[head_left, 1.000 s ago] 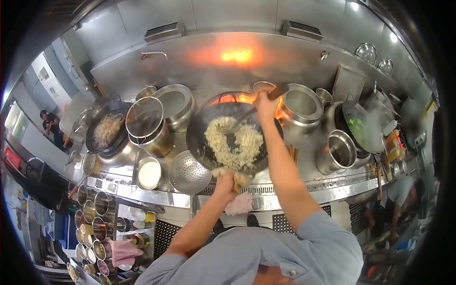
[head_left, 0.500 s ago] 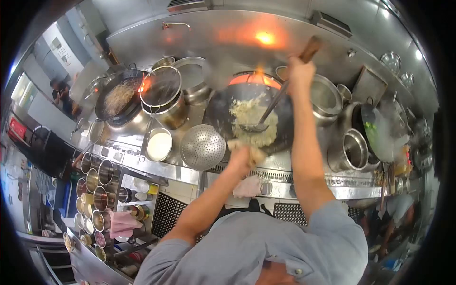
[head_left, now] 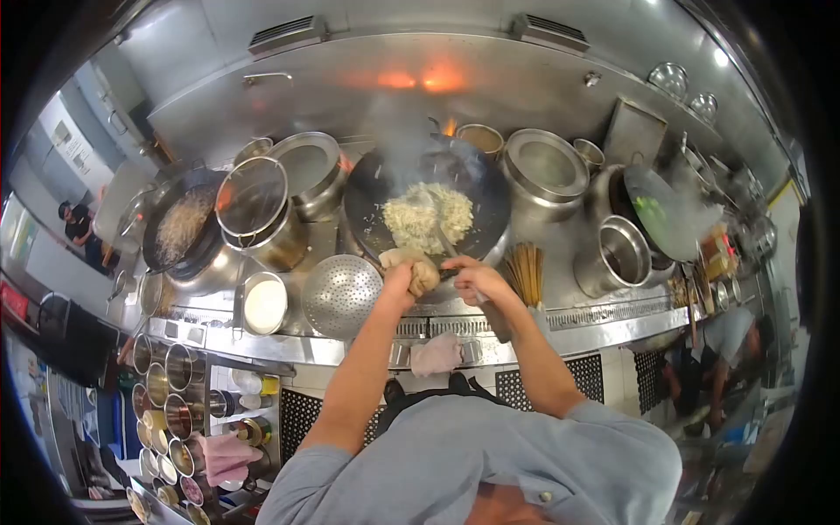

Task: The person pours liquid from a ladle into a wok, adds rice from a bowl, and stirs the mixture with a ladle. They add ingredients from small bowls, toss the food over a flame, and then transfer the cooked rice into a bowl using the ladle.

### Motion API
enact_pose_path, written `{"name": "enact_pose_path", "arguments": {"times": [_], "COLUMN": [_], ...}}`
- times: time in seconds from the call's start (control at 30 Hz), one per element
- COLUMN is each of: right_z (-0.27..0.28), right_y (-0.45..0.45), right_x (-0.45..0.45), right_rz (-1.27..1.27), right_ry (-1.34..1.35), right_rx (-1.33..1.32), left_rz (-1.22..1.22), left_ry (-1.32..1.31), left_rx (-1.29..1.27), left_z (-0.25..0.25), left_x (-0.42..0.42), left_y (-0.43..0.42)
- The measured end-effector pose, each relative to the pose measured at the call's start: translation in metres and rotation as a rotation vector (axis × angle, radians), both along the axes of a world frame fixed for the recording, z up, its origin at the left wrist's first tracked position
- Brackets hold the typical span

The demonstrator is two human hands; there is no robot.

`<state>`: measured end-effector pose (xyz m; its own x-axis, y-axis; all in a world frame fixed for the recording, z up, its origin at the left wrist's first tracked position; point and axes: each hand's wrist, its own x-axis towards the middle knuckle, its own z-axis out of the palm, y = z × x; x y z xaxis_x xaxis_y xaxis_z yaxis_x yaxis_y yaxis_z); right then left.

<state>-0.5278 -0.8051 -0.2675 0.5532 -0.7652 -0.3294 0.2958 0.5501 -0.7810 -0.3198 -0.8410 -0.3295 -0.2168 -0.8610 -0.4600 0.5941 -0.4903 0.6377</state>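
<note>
One large black wok (head_left: 483, 182), at the centre of the frame, rice (head_left: 427, 220) heaped in its middle and lower part, steam rising over it, a small flame (head_left: 451, 128) behind the far rim. One left hand (head_left: 401, 287), at the wok's near edge, fingers closed round a folded tan cloth (head_left: 420, 273). One right hand (head_left: 483, 282), just beside it, fingers wrapped firmly round the handle of a ladle (head_left: 497, 324); handle end pointing to the bottom of the frame, shaft running up into the wok, bowl among the rice and partly blurred. One perforated strainer (head_left: 343, 296), left of the left hand. One pan (head_left: 265, 276) with white contents, farther left. One bundle of thin sticks (head_left: 525, 276), right of the right hand. One tall metal pot (head_left: 599, 284), right of centre. One pink cloth (head_left: 437, 354), below the hands, on the counter's front edge.
</note>
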Motion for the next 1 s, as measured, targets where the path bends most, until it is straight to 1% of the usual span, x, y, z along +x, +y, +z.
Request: {"name": "enact_pose_path", "arguments": {"times": [0.03,0.07,0.1,0.13,0.17,0.2,0.23,0.27,0.3,0.33,0.37,0.4,0.43,0.47,0.5,0.53,0.57,0.6,0.63,0.7,0.73,0.83,0.87,0.9,1.0], "right_z": [0.032,0.049,0.015,-0.046,-0.083,-0.056,-0.031,-0.02,-0.026,-0.022,-0.007,0.011,0.021,0.007,0.004,0.0,-0.007,0.017,0.032,0.058,0.082,0.069,0.06,0.053,0.047], "right_y": [0.005,0.006,0.004,0.01,0.018,0.026,0.032,0.035,0.033,0.033,0.028,0.026,0.025,0.027,0.021,0.019,0.028,0.023,0.023,0.028,0.034,0.023,0.014,0.013,-0.033], "right_x": [0.014,0.022,0.02,0.016,0.01,0.003,-0.009,-0.028,-0.055,-0.074,-0.079,-0.081,-0.083,-0.082,-0.089,-0.099,-0.1,-0.1,-0.095,-0.07,-0.061,-0.073,-0.067,-0.068,-0.072], "right_rz": [-0.002,0.002,-0.073,-0.153,-0.23,-0.176,-0.185,-0.187,-0.123,-0.14,-0.118,-0.089,-0.054,-0.117,-0.091,-0.062,-0.036,0.02,0.011,0.013,0.013,-0.064,-0.072,-0.097,-0.163], "right_ry": [0.395,0.785,0.93,1.074,1.219,1.213,1.194,1.174,1.157,1.206,1.269,1.328,1.388,1.349,1.313,1.272,1.225,1.23,1.222,1.188,1.03,0.295,0.411,0.43,0.501], "right_rx": [-0.156,-0.312,-0.593,-0.862,-1.129,-0.948,-0.93,-0.908,-0.817,-0.688,-0.685,-0.676,-0.671,-0.854,-0.791,-0.726,-0.635,-0.301,-0.343,-0.421,-0.271,0.142,0.065,0.059,-0.051], "left_rz": [-0.001,-0.033,-0.072,-0.117,-0.067,-0.012,0.049,0.003,-0.006,-0.015,-0.019,0.078,0.1,0.123,0.151,0.084,0.107,0.128,0.157,0.134,0.14,0.103,0.083,0.077,0.099], "left_ry": [0.015,0.058,0.094,0.132,0.127,0.122,0.12,0.096,0.14,0.188,0.239,0.168,0.171,0.17,0.178,0.217,0.207,0.204,0.205,0.254,0.276,0.255,0.242,0.252,0.268], "left_rx": [0.023,0.015,0.011,0.018,0.056,0.082,0.111,0.096,0.093,0.076,0.056,0.117,0.118,0.125,0.119,0.07,0.074,0.064,0.05,0.028,0.008,-0.009,-0.003,0.024,0.067], "left_z": [0.003,0.006,0.01,0.011,0.013,0.02,0.021,0.015,0.011,0.009,0.009,0.021,0.023,0.024,0.023,0.012,0.012,0.016,0.018,0.007,0.004,0.007,0.007,0.01,0.025], "left_x": [0.0,0.006,0.013,0.016,0.015,0.013,0.014,0.023,0.031,0.036,0.037,0.032,0.031,0.035,0.039,0.051,0.058,0.059,0.061,0.078,0.079,0.084,0.08,0.075,0.064], "left_y": [0.0,0.006,0.019,0.035,0.051,0.061,0.068,0.075,0.086,0.089,0.09,0.095,0.097,0.102,0.101,0.104,0.112,0.114,0.115,0.13,0.128,0.131,0.136,0.141,0.128]}}
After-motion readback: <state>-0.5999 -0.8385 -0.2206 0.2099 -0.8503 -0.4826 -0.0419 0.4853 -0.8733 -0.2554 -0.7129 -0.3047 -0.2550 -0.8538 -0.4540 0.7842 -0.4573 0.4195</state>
